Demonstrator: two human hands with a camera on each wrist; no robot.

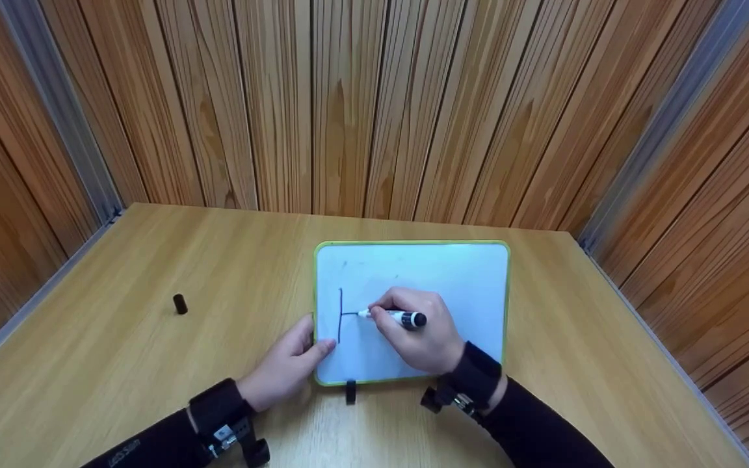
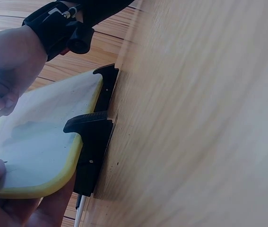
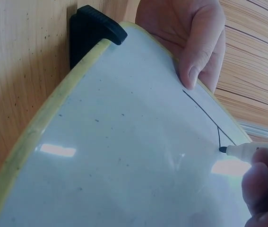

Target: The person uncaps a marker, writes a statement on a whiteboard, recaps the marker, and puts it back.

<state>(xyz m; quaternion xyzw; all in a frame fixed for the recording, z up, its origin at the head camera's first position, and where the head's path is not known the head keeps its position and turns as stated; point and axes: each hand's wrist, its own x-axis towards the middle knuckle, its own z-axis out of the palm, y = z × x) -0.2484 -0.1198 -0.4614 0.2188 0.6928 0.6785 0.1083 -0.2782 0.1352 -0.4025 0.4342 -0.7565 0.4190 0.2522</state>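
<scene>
A whiteboard [image 1: 452, 273] with a yellow-green frame leans on a black stand [image 2: 93, 151] on the table. My left hand [image 1: 287, 367] grips its left edge, the thumb on the white face and the fingers behind, as the left wrist view shows. My right hand [image 1: 423, 328] pinches a black-and-white marker [image 1: 391, 317], its dark tip touching the board in the right wrist view. From a vertical black line [image 1: 340, 331] on the board's left part, a short horizontal stroke runs right to the tip.
A small black marker cap [image 1: 180, 303] stands on the wooden table [image 1: 238, 260], to the left of the board. Wood-plank walls [image 1: 342, 110] rise behind and at both sides. Faint specks dot the board's surface.
</scene>
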